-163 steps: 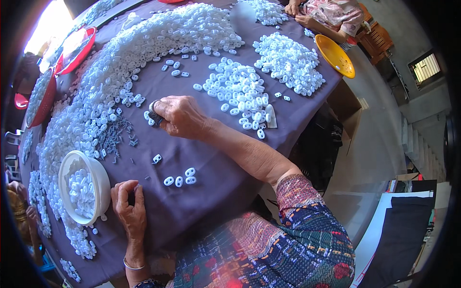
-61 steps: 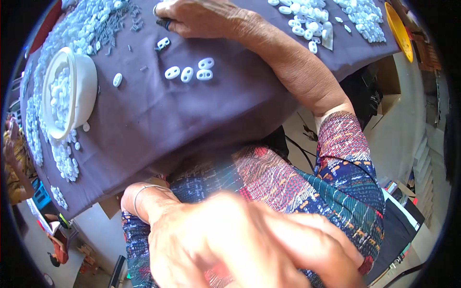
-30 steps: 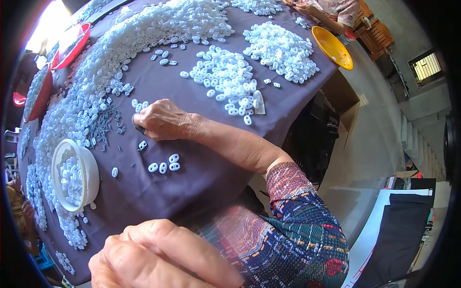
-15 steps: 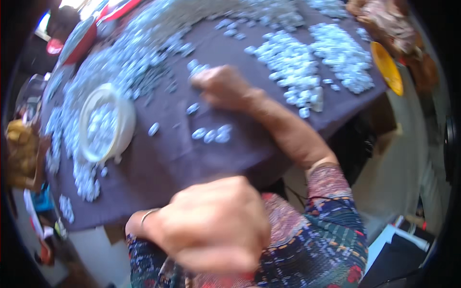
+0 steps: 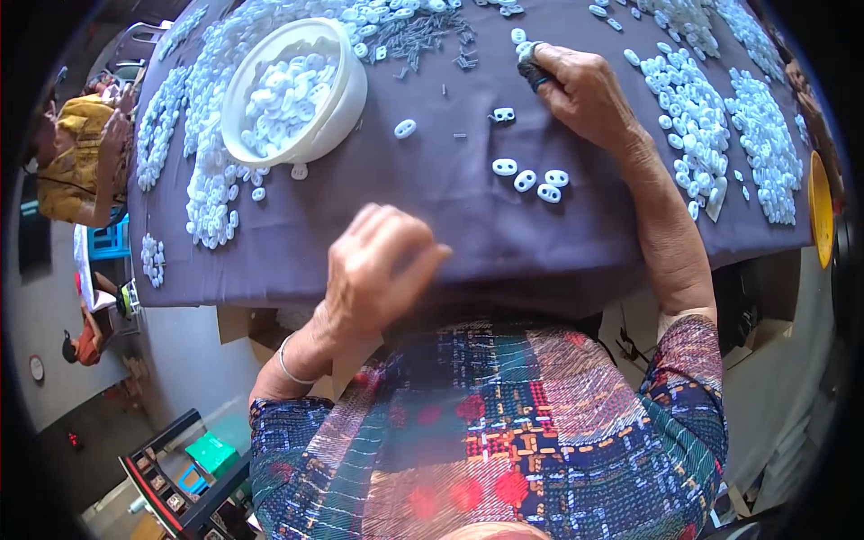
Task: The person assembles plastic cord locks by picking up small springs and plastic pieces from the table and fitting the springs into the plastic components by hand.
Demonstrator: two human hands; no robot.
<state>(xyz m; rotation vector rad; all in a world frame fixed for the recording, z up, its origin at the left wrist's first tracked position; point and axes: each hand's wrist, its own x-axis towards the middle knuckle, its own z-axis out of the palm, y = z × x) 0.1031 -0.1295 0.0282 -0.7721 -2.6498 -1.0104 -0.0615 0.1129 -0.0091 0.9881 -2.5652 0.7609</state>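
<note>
My right hand [image 5: 580,90] rests on the dark cloth with its fingers pinched at a small white oval plastic piece [image 5: 525,49]; dark coverings sit on its fingertips. Another white piece [image 5: 517,36] lies just beyond. Blurred by motion, my left hand [image 5: 378,265] is raised at the near table edge, fingers curled and thumb sticking out; whatever it may hold is hidden. Between the hands lie several loose two-hole oval pieces [image 5: 505,167], and one [image 5: 503,115] has a dark bit at its side. A lone oval piece [image 5: 405,129] lies farther left.
A white tub [image 5: 351,112] full of the pieces stands at left on the dark tablecloth [image 5: 297,234]. Large heaps [image 5: 216,135] surround it, with more heaps [image 5: 688,112] at right. Small greyish pins [image 5: 423,40] lie at the back. A person in yellow [image 5: 81,162] sits left; a yellow plate [image 5: 820,209] is far right.
My left hand has dropped away from close to the camera toward the table edge. The view has shifted, so the tub appears higher and nearer the middle. My right hand stays over the cloth.
</note>
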